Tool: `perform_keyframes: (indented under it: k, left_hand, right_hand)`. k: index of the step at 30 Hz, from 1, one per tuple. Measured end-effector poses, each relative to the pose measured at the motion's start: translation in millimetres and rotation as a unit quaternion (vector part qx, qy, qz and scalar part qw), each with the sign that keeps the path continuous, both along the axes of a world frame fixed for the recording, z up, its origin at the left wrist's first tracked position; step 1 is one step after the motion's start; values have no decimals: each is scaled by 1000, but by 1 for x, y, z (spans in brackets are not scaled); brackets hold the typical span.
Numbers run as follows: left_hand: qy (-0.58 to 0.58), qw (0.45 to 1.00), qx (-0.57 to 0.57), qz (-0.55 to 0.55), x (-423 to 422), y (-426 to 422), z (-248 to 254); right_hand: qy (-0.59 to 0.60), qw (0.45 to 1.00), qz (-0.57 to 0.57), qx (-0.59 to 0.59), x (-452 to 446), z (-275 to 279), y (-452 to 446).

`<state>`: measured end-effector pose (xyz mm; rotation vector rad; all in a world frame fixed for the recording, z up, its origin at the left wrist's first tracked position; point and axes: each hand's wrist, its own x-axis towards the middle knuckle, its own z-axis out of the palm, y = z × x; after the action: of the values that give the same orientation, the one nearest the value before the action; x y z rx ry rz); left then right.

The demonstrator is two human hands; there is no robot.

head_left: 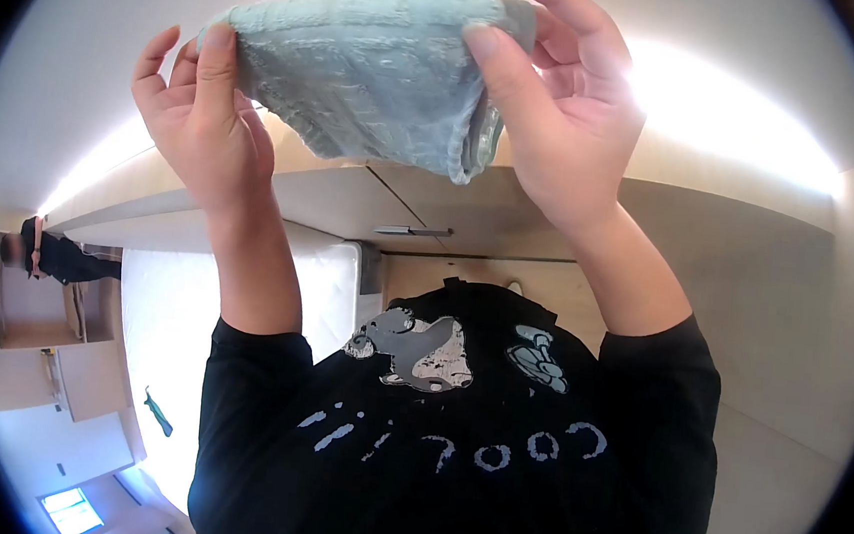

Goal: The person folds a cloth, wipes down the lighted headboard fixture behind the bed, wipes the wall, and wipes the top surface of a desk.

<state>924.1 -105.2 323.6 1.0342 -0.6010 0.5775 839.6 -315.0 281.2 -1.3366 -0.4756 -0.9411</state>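
Note:
A folded pale green towel [362, 71] is held up near the top of the head view, its lower part hanging loose. My left hand [209, 99] pinches its left top corner, thumb in front and fingers behind. At the opposite corner, my right hand [571, 98] grips the cloth between thumb and fingers. Some of my fingers are hidden behind the fabric. Layers of the fold show at the towel's lower right edge.
Below the towel is a wooden cabinet front with a dark handle [413, 231]. A white mattress [165, 347] lies to the left, with a small dark green item [158, 412] on it. Another person [67, 254] stands at the far left. Bright light strips run along both sides.

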Motion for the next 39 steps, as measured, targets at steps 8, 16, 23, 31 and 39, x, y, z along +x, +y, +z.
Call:
perform_keyframes:
  k: [8, 16, 23, 31, 39]
  left_hand:
    - [-74, 993, 32, 83, -2, -2, 2]
    - [-154, 975, 61, 150, -38, 13, -30]
    - [-228, 944, 222, 90, -76, 13, -81]
    - [-176, 939, 277, 98, -95, 21, -98]
    - [-37, 938, 249, 239, -16, -18, -84]
  right_hand:
    - [-20, 985, -118, -127, -7, 20, -2]
    - [-110, 894, -218, -377, -43, 8, -12]
    - [-50, 949, -161, -265, -85, -40, -4]
    - [48, 917, -55, -392, -115, -62, -32]
    - [235, 934, -75, -259, -28, -26, -38]
